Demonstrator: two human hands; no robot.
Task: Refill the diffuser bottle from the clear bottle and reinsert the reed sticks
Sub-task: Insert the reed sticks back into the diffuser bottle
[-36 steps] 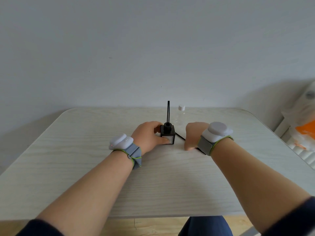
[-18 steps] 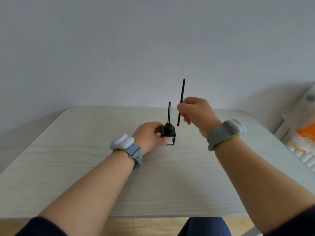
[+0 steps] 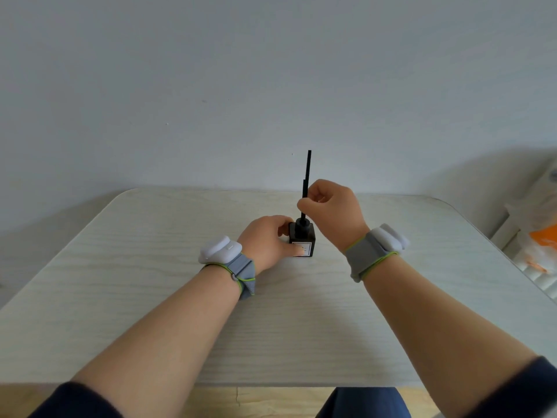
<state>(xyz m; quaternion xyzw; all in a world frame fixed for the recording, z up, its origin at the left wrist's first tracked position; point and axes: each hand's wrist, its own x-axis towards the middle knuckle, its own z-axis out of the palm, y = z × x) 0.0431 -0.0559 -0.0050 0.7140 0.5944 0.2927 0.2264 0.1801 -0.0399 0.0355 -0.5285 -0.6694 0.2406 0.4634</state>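
A bare grey-white wall (image 3: 271, 86) rises behind a pale wood-grain table (image 3: 135, 312) with rounded corners. Toward its far middle we see the small black diffuser bottle (image 3: 303, 236) standing upright on the tabletop, a white label (image 3: 305, 248) on its near face. Our left hand (image 3: 265, 241) grips the bottle from its left side, the thumb lying across the front by the label and the fingers curled round the back edge. Two black reed sticks (image 3: 307, 167) rise from the bottle's neck, close together and nearly upright, one top standing higher than the other. Our right hand (image 3: 334, 212) hovers just above and to the right of the neck, fingers curled, pinching the sticks between thumb and forefinger partway up; we cannot tell whether it holds one stick or both. A grey wristband (image 3: 241, 268) edged in green and carrying a white pod sits on each wrist, and dark sleeves (image 3: 75, 402) show at the bottom of the view. At the right edge, off the table, we make out a blurred white and orange bag (image 3: 539, 236).
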